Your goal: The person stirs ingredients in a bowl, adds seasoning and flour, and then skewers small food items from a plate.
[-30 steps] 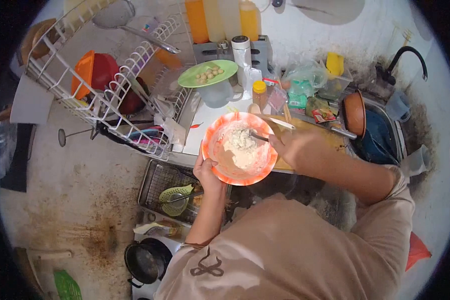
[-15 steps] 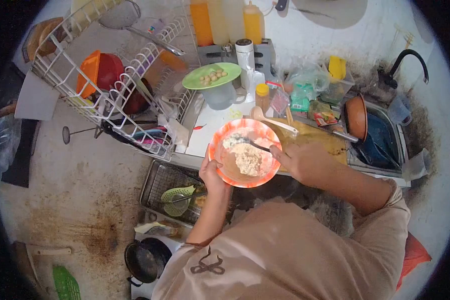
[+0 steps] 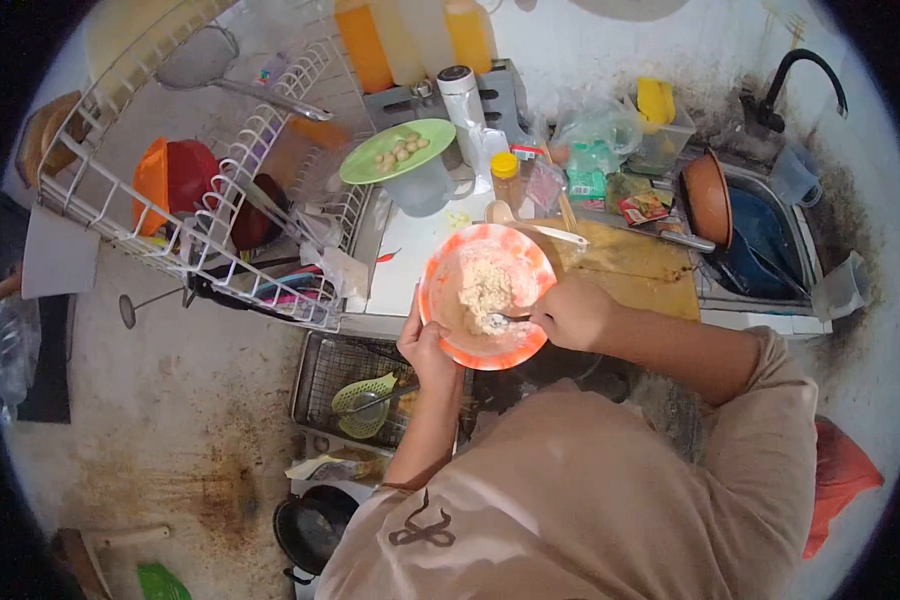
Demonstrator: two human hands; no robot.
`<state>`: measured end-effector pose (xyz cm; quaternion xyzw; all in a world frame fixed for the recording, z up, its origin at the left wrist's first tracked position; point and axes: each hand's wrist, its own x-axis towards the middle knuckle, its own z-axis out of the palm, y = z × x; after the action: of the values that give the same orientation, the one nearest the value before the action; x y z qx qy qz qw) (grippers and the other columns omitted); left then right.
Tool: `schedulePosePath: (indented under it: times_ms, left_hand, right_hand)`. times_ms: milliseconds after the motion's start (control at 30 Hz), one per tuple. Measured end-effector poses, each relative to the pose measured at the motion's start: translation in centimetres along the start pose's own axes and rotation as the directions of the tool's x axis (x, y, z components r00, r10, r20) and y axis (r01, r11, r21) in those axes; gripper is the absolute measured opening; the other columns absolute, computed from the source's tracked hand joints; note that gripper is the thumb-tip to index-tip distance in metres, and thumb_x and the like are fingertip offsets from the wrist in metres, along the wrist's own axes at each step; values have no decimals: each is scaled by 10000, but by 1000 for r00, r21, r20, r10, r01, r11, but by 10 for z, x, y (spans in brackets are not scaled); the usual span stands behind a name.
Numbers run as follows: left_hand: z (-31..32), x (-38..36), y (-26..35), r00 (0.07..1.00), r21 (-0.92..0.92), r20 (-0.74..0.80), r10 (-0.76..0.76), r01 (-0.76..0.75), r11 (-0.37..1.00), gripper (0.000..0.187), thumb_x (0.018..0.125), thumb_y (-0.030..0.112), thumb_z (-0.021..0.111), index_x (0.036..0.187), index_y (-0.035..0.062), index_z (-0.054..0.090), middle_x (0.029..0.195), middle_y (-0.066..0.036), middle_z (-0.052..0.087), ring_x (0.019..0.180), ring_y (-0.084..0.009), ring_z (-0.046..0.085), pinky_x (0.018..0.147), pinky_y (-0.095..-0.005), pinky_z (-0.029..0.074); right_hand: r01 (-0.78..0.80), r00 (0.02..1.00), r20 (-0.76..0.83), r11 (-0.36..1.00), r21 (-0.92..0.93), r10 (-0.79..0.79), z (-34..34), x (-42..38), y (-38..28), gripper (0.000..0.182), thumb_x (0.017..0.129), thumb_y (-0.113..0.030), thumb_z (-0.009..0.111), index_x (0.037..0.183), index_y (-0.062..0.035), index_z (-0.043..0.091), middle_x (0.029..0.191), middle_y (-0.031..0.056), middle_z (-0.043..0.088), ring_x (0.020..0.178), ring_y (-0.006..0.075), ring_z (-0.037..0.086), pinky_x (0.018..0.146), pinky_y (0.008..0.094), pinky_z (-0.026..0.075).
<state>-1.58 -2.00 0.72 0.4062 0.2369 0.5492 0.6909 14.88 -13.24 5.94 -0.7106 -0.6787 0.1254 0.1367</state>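
My left hand point(image 3: 430, 354) grips the lower left rim of an orange-and-white bowl point(image 3: 532, 268) and keeps it up in front of my body. Inside lies a pale, lumpy, dough-like mixture point(image 3: 486, 284), with some whiter powder beside it. Closed around the dark handle of a spoon point(image 3: 516, 318) is my right hand point(image 3: 578, 312). The spoon's head sits in the lower part of the mixture. Behind the bowl, a cream ladle point(image 3: 545, 232) lies partly on a wooden cutting board point(image 3: 640, 270).
A green plate point(image 3: 362, 168) with several small pale balls rests on a translucent jug point(image 3: 418, 192). A white dish rack point(image 3: 240, 265) stands left, a sink point(image 3: 800, 235) right. Near the bowl stands a yellow-capped jar point(image 3: 506, 182). Below left are a fryer basket point(image 3: 320, 370) and a black pan point(image 3: 315, 520).
My right hand has moved the spoon from the upper part of the bowl down to its lower right. The mixture has shifted toward the upper middle. The camera view has turned slightly.
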Motion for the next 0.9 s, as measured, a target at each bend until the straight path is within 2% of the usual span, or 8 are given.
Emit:
schedulePosePath:
  times_ms: [233, 333, 433, 567, 633, 733, 800, 900]
  left_hand:
    - [9, 5, 18, 998, -104, -48, 31, -36, 994, 650, 527, -64, 324, 1172, -127, 379, 1100, -213, 495, 985, -276, 524, 850, -337, 437]
    - [11, 4, 17, 999, -158, -43, 20, -27, 987, 643, 528, -65, 322, 1165, -129, 384, 1102, -216, 491, 986, -279, 522, 857, -340, 435]
    - [9, 4, 1, 999, -184, -28, -22, 17, 983, 638, 537, -65, 320, 1170, -127, 377, 1122, -217, 476, 1007, -285, 509, 872, -350, 426]
    - [8, 3, -12, 996, -174, -6, -84, 82, 981, 675, 548, 5, 334, 1218, -76, 322, 1174, -206, 421, 1075, -312, 448, 907, -390, 390]
    - [13, 1, -8, 992, -234, 0, -129, 125, 964, 658, 571, -35, 319, 1228, -75, 313, 1192, -203, 418, 1086, -301, 448, 914, -385, 391]
    - [14, 2, -15, 987, -292, -11, -158, 148, 945, 637, 599, -58, 312, 1235, -60, 312, 1199, -195, 419, 1093, -293, 447, 920, -381, 390]
    - [15, 1, -23, 989, -293, -13, -148, 138, 946, 601, 630, -59, 317, 1231, -49, 322, 1192, -188, 425, 1086, -285, 452, 916, -377, 393]
    - [26, -2, -26, 993, -238, -2, -117, 113, 965, 508, 711, -38, 341, 1220, -39, 336, 1179, -173, 436, 1068, -262, 465, 904, -363, 399]
  right_hand:
    - [-112, 993, 26, 977, -179, 119, -48, -7, -27, 174, 748, -155, 477, 735, -23, 589, 617, 171, 558, 586, 324, 563, 521, 426, 440]
    - [-65, 996, -70, 970, -235, 50, -40, -17, -37, 177, 758, -135, 463, 766, -5, 585, 583, 166, 547, 584, 326, 566, 499, 419, 440]
    - [-103, 990, -114, 967, -232, 78, -15, -9, -33, 177, 755, -115, 455, 770, 8, 580, 606, 159, 555, 566, 334, 560, 494, 408, 444]
    - [64, 997, -43, 996, -68, -67, -9, 7, 1, 212, 769, -185, 486, 775, -2, 592, 686, 153, 577, 583, 318, 562, 521, 388, 443]
    - [167, 986, -13, 986, 8, -167, -22, 10, 19, 238, 779, -227, 498, 792, -16, 606, 742, 153, 587, 607, 310, 562, 555, 381, 444]
    - [271, 942, -248, 949, 162, -227, -47, 21, 54, 265, 786, -277, 514, 833, -41, 625, 782, 164, 583, 695, 319, 553, 633, 386, 432]
    - [-44, 980, -169, 939, 342, 107, -76, 32, 72, 227, 775, -235, 504, 797, -38, 616, 774, 159, 590, 691, 357, 543, 661, 396, 448]
    - [-15, 775, -630, 995, -100, -52, -58, 77, 121, 216, 742, -223, 534, 767, -26, 619, 791, 184, 583, 727, 348, 543, 687, 395, 441]
